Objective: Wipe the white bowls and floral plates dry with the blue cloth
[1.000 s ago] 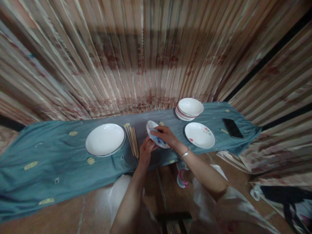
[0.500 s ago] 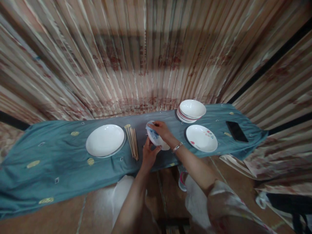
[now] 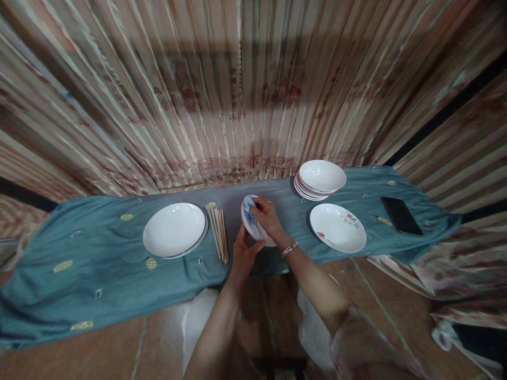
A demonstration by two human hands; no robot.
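Note:
Over the middle of the table, my left hand [image 3: 243, 252] grips the near edge of a white plate [image 3: 259, 234], its thumb on the upper side. The plate is tilted, and my right arm and hand hide part of it. My right hand [image 3: 267, 215] is closed on a blue-and-white cloth [image 3: 249, 210] pressed against the plate's inner face. Just left of my hands lie several wooden chopsticks [image 3: 220, 235] side by side. To the right is a white plate with small flowers [image 3: 336, 229].
A small stack of white plates [image 3: 174, 229] stands on the left. Stacked white bowls [image 3: 322, 177] are at the back right, and a black phone [image 3: 401, 215] lies farther right. A green patterned cloth [image 3: 114, 258] covers the table, with a curtain [image 3: 222, 105] behind.
The view has shifted slightly, so the tableware sits a bit differently in the picture. Both hands still hold the plate and cloth, and the plate is turned a little more upright.

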